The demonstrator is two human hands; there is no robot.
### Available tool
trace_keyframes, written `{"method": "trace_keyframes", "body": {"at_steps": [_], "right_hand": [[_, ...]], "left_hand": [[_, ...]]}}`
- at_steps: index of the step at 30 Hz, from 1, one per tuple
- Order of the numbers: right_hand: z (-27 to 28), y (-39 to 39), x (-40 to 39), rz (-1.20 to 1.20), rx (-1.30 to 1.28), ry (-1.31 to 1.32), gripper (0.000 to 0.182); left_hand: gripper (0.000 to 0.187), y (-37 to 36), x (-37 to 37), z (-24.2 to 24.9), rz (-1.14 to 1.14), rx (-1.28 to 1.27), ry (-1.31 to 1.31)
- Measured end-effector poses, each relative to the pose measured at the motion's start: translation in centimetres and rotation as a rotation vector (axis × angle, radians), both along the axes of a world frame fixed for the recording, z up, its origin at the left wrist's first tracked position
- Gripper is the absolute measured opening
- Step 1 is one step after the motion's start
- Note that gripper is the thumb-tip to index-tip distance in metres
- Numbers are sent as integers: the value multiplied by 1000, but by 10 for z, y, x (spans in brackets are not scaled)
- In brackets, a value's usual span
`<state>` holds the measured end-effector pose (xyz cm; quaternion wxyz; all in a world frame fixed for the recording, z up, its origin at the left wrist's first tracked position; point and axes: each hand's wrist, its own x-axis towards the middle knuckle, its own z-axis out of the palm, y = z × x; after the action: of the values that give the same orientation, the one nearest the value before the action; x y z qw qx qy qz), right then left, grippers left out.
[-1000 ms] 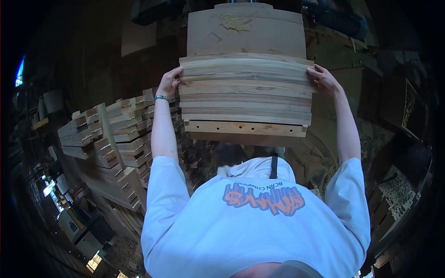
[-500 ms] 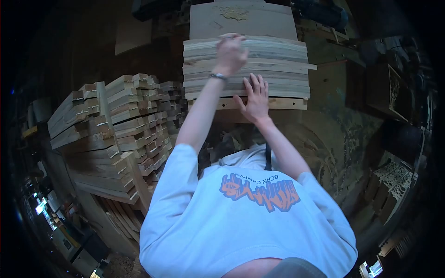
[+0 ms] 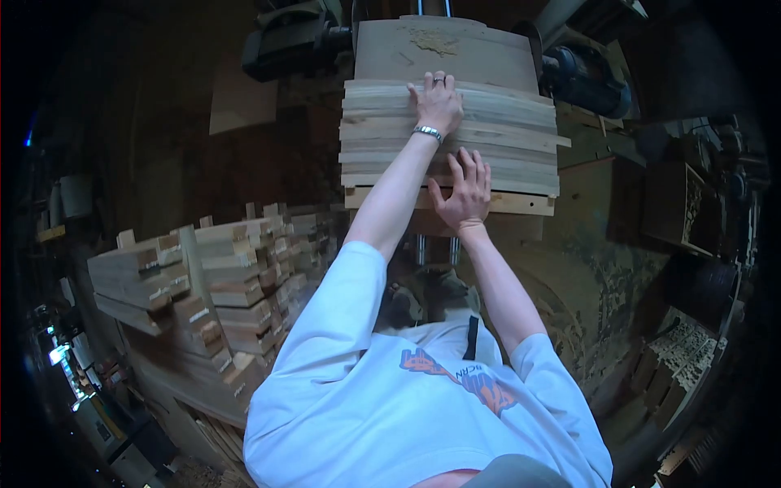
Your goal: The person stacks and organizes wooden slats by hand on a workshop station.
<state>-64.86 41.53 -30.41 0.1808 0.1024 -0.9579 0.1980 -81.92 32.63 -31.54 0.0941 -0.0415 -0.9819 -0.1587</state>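
A row of wooden strips (image 3: 504, 122) lies side by side on a machine bed, their ends uneven, with one strip jutting out at the right. My left hand (image 3: 438, 106), with a ring and a metal wristband, rests palm down on the far strips, its fingers apart and bent toward the far edge. Nearer to me, my right hand (image 3: 465, 195) lies spread on the closest strips, thumb out to the left. A pale wooden rail (image 3: 521, 203) with dark holes runs along the front of the row. The undersides of both hands are hidden.
Beyond the strips is a flat panel (image 3: 382, 53) with a patch of sawdust (image 3: 435, 41). Motors stand at its left (image 3: 289, 49) and right (image 3: 590, 81). Stacked timber (image 3: 236, 276) rises at my left. A box (image 3: 679, 207) and a bundle of offcuts (image 3: 679, 350) sit at right.
My left hand has gone from a blurred, closed shape to fingers apart on the far strips. My right hand stays on the near strips. The view has shifted, showing more of the motors.
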Motion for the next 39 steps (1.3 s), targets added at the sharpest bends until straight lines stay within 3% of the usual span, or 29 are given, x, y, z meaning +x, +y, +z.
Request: {"method": "trace_keyframes", "body": {"at_steps": [5, 8, 16, 21, 28, 32, 39], "right_hand": [[-7, -5, -114, 9, 28, 63, 56], [-8, -11, -155, -6, 48, 78, 56], [-17, -13, -210, 12, 42, 135, 60], [-19, -12, -241, 16, 85, 171, 60], [-28, -16, -289, 3, 121, 206, 62], [-30, -20, -314, -17, 138, 143, 70], [-30, -25, -355, -44, 197, -59, 86]], "left_hand": [[38, -3, -128, -4, 48, -47, -41], [40, -7, -168, 0, 50, -113, -94], [47, -6, -232, -11, 88, -100, 34], [59, -9, -258, 2, 16, -179, -119], [55, -13, -306, -1, 23, -154, -85], [52, -13, -320, 13, 48, -260, -108], [54, -16, -369, -3, 76, -164, -3]]}}
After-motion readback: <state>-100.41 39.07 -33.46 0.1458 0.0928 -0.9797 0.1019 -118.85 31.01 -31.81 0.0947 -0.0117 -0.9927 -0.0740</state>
